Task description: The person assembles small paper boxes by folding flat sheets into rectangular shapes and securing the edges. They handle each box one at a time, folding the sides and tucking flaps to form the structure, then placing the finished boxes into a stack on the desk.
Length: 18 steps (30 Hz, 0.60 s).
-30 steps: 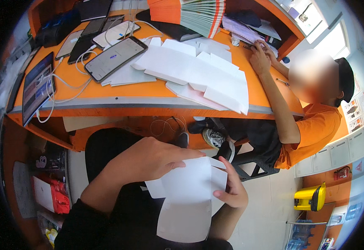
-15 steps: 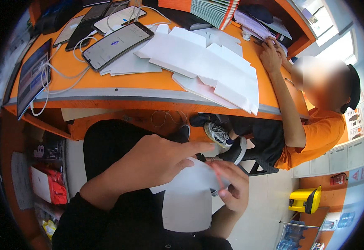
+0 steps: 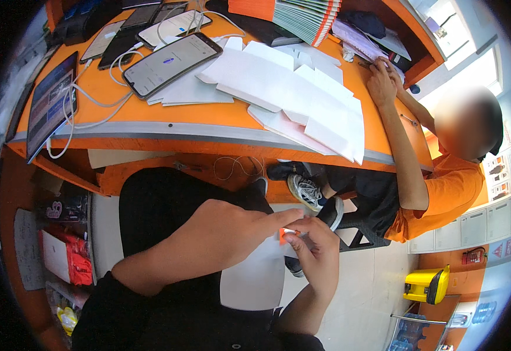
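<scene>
The left hand (image 3: 220, 234) now covers most of the upper part of the white card box (image 3: 252, 281), its panels broadly visible one second ago; the left index finger reaches rightward to the other fingertips, and whether the left fingers grip the box cannot be told. The right hand (image 3: 317, 245) is nearer the left than before, its thumb and index finger pinched on an orange piece (image 3: 283, 236), possibly part of the box. Below the fingers, the box's visible panel hangs with its long axis roughly upright, rounded end toward the person. Beyond the fingers, far left, a tablet (image 3: 52, 111) leans at the table (image 3: 156, 130); then come a phone (image 3: 172, 64), flat white cartons (image 3: 290, 93) and a booklet stack (image 3: 302, 17). A co-worker (image 3: 457, 187) sits to the right, a yellow bin (image 3: 425, 285) lower right.
</scene>
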Each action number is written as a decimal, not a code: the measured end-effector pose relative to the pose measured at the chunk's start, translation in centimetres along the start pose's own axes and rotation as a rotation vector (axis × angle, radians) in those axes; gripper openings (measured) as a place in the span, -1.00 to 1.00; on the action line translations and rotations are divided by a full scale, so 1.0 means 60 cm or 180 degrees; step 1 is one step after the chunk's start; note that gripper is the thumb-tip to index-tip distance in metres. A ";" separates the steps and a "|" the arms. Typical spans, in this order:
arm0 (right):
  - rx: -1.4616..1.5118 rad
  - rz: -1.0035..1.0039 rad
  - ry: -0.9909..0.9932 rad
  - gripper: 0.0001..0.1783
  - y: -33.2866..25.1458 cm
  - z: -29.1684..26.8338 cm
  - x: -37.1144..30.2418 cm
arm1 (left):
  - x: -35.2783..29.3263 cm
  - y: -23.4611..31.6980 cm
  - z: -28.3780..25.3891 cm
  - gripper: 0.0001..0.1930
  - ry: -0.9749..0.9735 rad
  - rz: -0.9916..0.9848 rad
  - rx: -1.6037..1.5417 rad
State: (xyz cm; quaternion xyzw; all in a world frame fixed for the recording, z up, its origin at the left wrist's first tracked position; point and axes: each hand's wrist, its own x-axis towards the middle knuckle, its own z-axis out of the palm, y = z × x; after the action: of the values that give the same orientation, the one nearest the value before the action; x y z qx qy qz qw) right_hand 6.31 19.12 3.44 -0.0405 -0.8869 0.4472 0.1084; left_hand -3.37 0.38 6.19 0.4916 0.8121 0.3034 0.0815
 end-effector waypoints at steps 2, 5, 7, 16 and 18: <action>-0.0344 -0.0419 0.0384 -0.88 0.011 -0.003 0.001 | -0.001 -0.002 -0.003 -0.57 0.0120 -0.0240 -0.0473; -0.0221 -0.0571 0.0711 -0.87 0.021 -0.015 -0.009 | -0.007 -0.032 -0.015 -0.55 0.0151 -0.0406 -0.1641; -0.0009 -0.0515 0.0790 -0.87 0.019 -0.017 -0.012 | -0.013 -0.066 -0.015 -0.52 -0.0094 -0.0185 -0.2272; -0.0180 -0.0440 0.0835 -0.88 -0.002 0.012 -0.013 | 0.006 -0.049 0.037 -0.56 -0.0579 -0.0403 -0.1469; -0.0306 -0.0395 0.0763 -0.87 -0.008 0.011 -0.015 | 0.004 -0.048 0.036 -0.61 -0.0666 -0.0477 -0.1346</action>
State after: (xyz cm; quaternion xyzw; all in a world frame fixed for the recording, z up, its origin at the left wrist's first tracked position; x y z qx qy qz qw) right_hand 7.03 18.15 3.31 -0.0439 -0.8888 0.3886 0.2389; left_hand -4.72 0.53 2.87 0.4308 0.7519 0.4072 0.2885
